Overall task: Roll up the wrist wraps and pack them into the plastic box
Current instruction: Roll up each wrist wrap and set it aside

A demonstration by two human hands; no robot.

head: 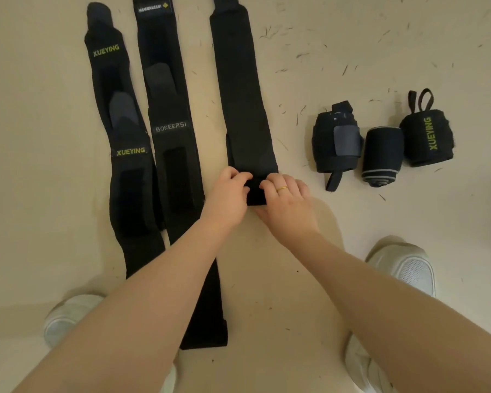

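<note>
The long flat black fabric wrist wrap (243, 89) lies stretched on the floor just left of three rolled wraps (381, 143). My left hand (228, 194) and right hand (288, 198) pinch its near end. It seems soft, light and springy, so I grip both edges.

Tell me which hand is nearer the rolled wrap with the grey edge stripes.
Right. The right hand grips the flat wrap's near end, just left of the striped roll; the left hand sits farther left.

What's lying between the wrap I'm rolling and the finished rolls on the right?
Nothing but bare floor with scattered dark specks, between the plain wrap and the nearest roll, per the head view.
</note>
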